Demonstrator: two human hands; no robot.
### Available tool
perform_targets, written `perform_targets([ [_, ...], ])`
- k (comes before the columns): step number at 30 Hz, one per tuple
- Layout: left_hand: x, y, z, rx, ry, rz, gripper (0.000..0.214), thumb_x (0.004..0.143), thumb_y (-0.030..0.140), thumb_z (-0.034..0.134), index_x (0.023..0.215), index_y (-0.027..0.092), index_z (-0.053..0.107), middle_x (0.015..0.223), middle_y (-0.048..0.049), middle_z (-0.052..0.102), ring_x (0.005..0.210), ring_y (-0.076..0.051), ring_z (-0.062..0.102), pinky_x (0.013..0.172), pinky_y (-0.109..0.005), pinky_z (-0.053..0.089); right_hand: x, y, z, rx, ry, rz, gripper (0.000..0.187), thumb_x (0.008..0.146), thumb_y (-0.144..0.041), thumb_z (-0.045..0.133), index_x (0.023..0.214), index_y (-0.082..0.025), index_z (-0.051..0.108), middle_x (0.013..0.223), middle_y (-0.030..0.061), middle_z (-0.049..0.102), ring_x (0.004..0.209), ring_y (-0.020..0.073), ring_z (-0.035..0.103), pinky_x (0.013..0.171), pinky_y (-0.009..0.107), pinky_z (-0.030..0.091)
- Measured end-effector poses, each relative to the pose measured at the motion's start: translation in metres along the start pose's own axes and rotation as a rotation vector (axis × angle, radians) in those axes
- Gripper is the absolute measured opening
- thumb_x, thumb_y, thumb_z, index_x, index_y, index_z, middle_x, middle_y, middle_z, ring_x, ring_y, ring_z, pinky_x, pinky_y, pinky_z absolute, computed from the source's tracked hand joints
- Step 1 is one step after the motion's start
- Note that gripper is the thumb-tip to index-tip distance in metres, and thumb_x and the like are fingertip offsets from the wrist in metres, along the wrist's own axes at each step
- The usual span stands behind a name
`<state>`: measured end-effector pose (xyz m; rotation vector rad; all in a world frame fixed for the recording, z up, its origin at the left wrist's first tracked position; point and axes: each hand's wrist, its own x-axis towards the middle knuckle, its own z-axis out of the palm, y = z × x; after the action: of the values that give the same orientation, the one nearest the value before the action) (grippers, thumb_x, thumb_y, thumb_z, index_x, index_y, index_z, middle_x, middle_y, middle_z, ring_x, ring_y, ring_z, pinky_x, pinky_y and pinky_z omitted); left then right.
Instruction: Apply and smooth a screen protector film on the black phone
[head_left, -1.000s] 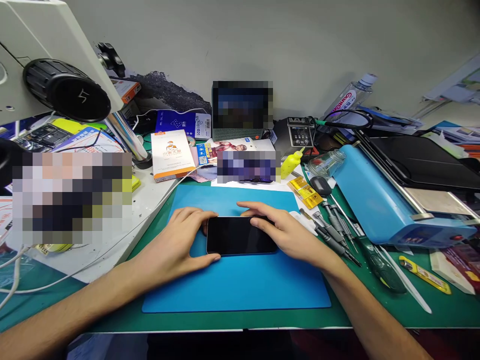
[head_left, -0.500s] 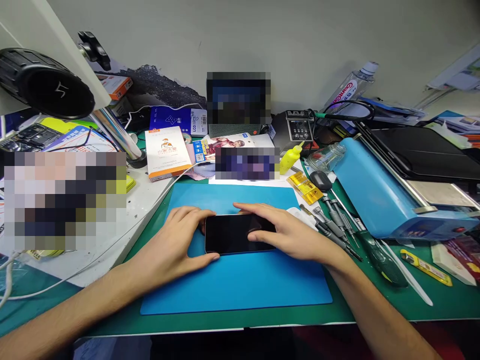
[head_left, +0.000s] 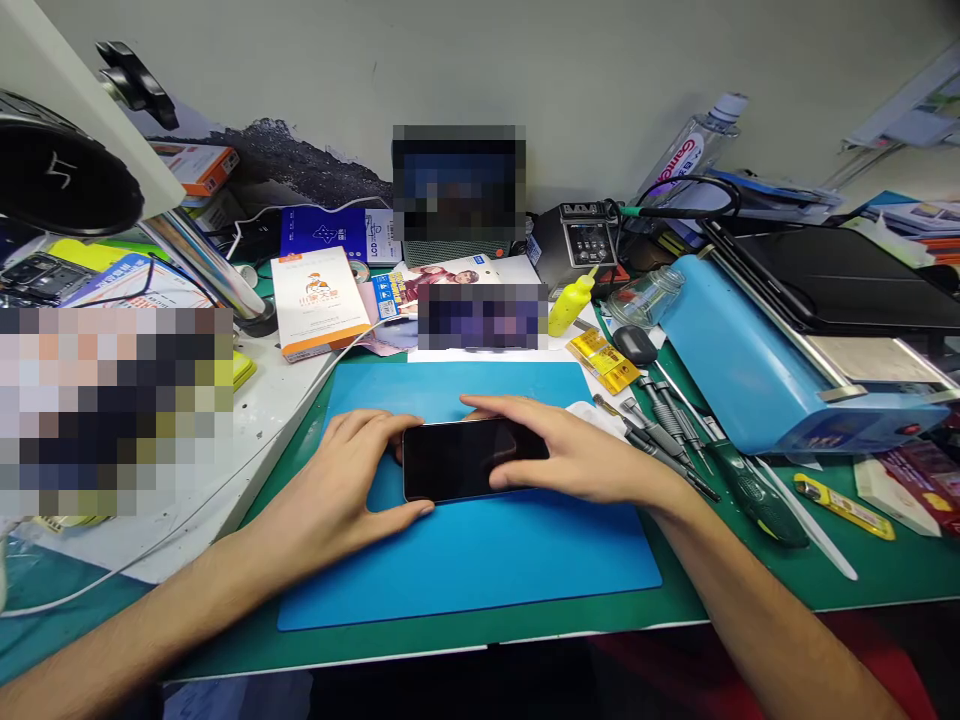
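Closest to me is the front edge of the green counter, which tilts up a bit toward the right; just past it sits the blue mat, its near edge roughly following the counter's, with only a thin strip of green between; a wide stretch of blue shows from there up to the black phone, so the roomiest bit is on the near side.

The phone is over the middle of the mat, long side crosswise, screen up; can't tell if it's flat down or slightly lifted; left hand has its left end gripped, thumb on the near edge, fingers bent round the far corner; right hand covers the other end, thumb over the glass, index stretched along the far edge; can't tell if it's actually clamping or just resting.

Sideways it's tighter; a white platform slants in on the left, and the screwdrivers crowd the right, by the blue machine; past the mat's far edge there's a yellow bottle and a white-and-orange box.
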<state>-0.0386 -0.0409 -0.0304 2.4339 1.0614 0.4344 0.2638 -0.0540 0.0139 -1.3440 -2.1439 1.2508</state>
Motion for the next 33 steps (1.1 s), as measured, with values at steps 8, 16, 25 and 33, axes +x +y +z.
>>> perform_targets([
  [8,0.0003,0.0021,-0.0009,0.001,-0.003,-0.011,0.065,0.091,0.046,0.075,0.145,0.029,0.043,0.131,-0.0092,0.06,0.123,-0.033,0.054,0.104,-0.05,0.051,0.0003,0.0017,-0.0005,0.06,0.007,-0.018,0.064,0.098,-0.036,0.067,0.158,-0.034,0.046,0.147,0.0015,0.066,0.131,0.0262,0.063,0.113,0.042,0.047],
  [16,0.0003,0.0013,-0.0011,0.008,-0.003,-0.009,0.067,0.09,0.048,0.076,0.145,0.03,0.043,0.131,-0.0084,0.06,0.124,-0.032,0.053,0.105,-0.049,0.049,0.0017,0.0026,-0.0025,0.092,0.061,-0.008,0.043,0.109,-0.031,0.044,0.15,-0.033,0.056,0.142,-0.0034,0.07,0.135,0.0201,0.061,0.118,0.038,0.042],
  [25,-0.0003,0.0016,-0.002,0.009,-0.019,-0.007,0.067,0.091,0.048,0.075,0.146,0.029,0.042,0.132,-0.0094,0.058,0.125,-0.032,0.053,0.106,-0.049,0.049,-0.0015,0.0029,-0.0054,0.024,-0.029,-0.015,0.072,0.095,-0.037,0.074,0.16,-0.033,0.044,0.151,0.0021,0.062,0.135,0.0251,0.061,0.116,0.039,0.044],
  [33,-0.0009,0.0014,-0.0017,0.021,-0.019,-0.007,0.066,0.092,0.048,0.074,0.146,0.029,0.041,0.131,-0.0082,0.058,0.123,-0.031,0.052,0.105,-0.047,0.049,-0.0001,0.0063,-0.0086,0.112,-0.023,-0.025,0.049,0.107,-0.033,0.051,0.156,-0.035,0.049,0.15,-0.0008,0.064,0.141,0.0229,0.055,0.121,0.04,0.039],
])
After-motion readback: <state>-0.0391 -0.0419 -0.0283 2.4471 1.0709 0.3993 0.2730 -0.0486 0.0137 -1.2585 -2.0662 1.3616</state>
